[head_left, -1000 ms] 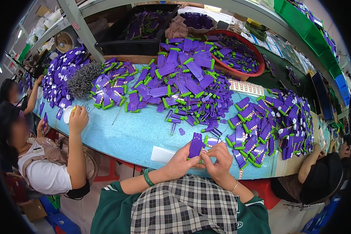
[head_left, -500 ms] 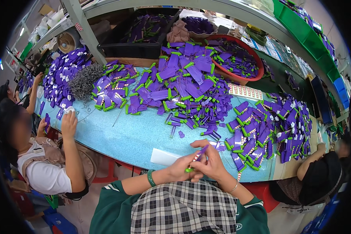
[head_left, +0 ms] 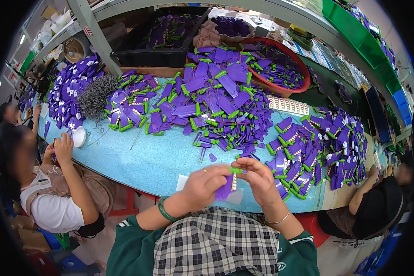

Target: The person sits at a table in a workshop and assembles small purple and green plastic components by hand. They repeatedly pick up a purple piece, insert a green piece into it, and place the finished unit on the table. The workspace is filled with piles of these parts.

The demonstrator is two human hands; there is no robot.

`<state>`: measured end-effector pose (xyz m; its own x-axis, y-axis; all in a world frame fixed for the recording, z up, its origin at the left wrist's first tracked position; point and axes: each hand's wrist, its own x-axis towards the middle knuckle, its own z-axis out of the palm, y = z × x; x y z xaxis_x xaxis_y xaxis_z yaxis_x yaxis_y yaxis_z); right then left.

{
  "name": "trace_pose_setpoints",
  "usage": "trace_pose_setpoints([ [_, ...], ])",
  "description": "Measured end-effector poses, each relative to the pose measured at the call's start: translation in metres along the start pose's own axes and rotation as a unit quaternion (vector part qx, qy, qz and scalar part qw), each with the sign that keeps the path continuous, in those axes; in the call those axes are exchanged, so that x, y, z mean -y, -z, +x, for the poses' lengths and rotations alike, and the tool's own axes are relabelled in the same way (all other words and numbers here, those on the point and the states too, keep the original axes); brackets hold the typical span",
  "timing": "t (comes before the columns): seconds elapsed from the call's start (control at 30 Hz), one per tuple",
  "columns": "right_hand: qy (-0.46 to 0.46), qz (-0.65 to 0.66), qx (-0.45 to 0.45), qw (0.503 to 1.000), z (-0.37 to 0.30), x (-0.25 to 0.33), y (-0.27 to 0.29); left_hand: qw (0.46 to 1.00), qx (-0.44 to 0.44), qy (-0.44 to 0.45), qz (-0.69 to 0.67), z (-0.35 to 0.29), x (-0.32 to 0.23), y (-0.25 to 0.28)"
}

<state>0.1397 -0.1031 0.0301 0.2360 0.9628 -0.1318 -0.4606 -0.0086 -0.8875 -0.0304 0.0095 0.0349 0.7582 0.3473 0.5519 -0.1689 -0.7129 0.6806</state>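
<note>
My left hand point(head_left: 202, 186) is closed on a flat purple plastic piece point(head_left: 224, 192) with a bright green end and a red-and-white striped sticker along one side. The piece hangs above the table's near edge, its green end uppermost. My right hand point(head_left: 261, 183) has curved fingers and its thumb at that green end, pinching it loosely. Partly hidden behind my left hand lies a white paper strip point(head_left: 181, 182). Just beyond my hands is a large heap of similar purple and green pieces point(head_left: 225, 87). Another pile of stickered pieces point(head_left: 292, 149) lies right of my right hand.
A red basin point(head_left: 304, 69) and a black crate point(head_left: 152, 59) with more pieces stand at the back. A sticker sheet point(head_left: 287, 105) lies by the heap. Tangled grey wire parts point(head_left: 96, 97) sit left. A co-worker point(head_left: 55, 198) sits left, another point(head_left: 377, 207) right. A metal shelf post point(head_left: 94, 37) rises behind.
Both hands have lifted slightly and moved apart. The purple piece has turned, so its flat body and striped edge now show. The left co-worker's hand has drawn back, leaving a small white bowl on the table.
</note>
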Motion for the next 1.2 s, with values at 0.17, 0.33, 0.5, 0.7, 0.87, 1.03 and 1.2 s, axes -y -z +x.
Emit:
trace_pose_setpoints([
  [0.17,-0.040,-0.039,0.040,0.998,0.002,0.001,-0.010,0.957,-0.057,-0.227,0.172,0.003,0.007,-0.003],
  [0.33,-0.053,-0.046,0.031,0.997,0.004,-0.001,-0.008,0.938,-0.044,-0.302,0.162,-0.003,0.011,-0.008],
  [0.5,-0.123,-0.044,0.052,0.990,0.004,-0.007,-0.009,0.937,-0.045,-0.319,0.134,-0.008,0.009,-0.007],
  [0.7,-0.219,-0.037,0.086,0.971,-0.013,-0.006,-0.012,0.942,-0.050,-0.301,0.143,-0.014,0.007,-0.006],
  [0.87,-0.233,-0.085,0.214,0.945,-0.030,0.000,0.014,0.954,-0.046,-0.264,0.136,-0.014,0.010,-0.010],
  [1.03,0.000,-0.202,-0.004,0.979,-0.023,-0.004,0.020,0.992,-0.066,0.078,-0.071,-0.016,0.005,-0.017],
  [1.2,-0.011,-0.140,0.026,0.990,-0.019,-0.009,0.018,0.820,0.005,0.376,-0.432,-0.009,0.006,-0.018],
])
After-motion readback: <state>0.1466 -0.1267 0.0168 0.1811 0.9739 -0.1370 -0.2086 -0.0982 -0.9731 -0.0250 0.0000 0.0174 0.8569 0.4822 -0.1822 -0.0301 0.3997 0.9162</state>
